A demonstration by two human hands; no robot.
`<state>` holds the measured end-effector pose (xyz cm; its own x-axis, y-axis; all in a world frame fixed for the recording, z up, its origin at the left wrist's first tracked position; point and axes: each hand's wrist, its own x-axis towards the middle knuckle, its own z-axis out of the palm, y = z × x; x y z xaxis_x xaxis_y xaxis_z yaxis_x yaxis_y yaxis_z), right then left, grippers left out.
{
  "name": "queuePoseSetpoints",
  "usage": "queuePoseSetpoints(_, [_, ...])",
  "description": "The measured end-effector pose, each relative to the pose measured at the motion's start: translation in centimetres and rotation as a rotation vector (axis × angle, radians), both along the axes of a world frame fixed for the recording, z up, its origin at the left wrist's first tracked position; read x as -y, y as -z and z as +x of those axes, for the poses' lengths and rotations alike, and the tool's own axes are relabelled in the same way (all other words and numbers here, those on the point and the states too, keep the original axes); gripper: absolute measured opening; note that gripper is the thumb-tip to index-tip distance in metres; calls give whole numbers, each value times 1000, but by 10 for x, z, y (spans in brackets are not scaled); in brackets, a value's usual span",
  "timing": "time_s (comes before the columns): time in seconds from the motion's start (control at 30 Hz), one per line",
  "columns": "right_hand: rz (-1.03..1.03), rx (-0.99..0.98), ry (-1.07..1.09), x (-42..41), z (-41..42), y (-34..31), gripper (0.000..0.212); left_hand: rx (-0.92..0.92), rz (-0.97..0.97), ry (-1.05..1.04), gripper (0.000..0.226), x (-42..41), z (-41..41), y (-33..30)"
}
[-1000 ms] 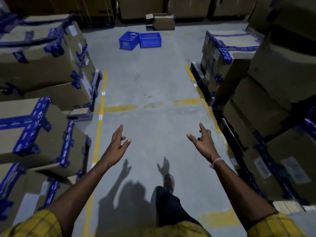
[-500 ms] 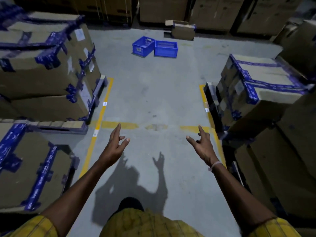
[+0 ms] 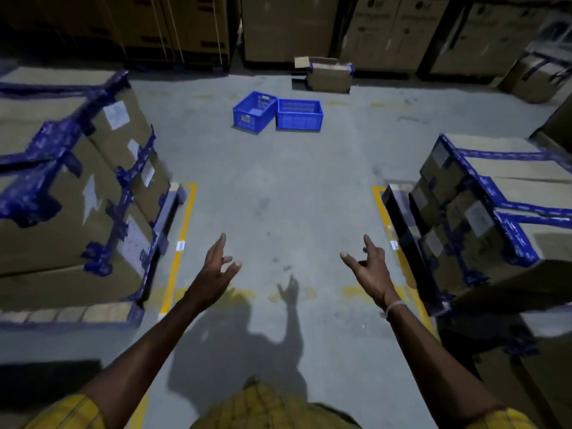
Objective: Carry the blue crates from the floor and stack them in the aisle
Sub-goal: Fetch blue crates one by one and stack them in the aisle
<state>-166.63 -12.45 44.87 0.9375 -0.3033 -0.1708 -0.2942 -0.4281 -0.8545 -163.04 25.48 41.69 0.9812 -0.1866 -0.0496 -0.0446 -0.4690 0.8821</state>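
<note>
Hands empty: left hand (image 3: 216,267) and right hand (image 3: 371,267) spread loose; walk up square to the blue crates (image 3: 278,111) before bending

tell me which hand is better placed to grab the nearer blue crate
Left, slightly. The tilted crate lies ahead on the left hand side; the right hand lines up with the other crate. Both are empty and far off.

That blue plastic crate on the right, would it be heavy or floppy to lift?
The right blue perforated plastic crate probably lifts light: its walls are mesh and it looks empty. Its straight moulded rim suggests it stays stiff. The flat base should not roll.
</note>
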Motion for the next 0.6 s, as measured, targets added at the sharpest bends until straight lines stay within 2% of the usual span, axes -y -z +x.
queuePoseSetpoints(0.2, [43,9,81,11,141,-2,91,10,51,109,77,21,168,-27])
queuePoseSetpoints(0.33, [61,-5,101,34,243,13,91,-15,53,130,79,42,274,-18])
queuePoseSetpoints(0.6, [65,5,90,105,485,18,94,-23,29,42,79,107,501,-1])
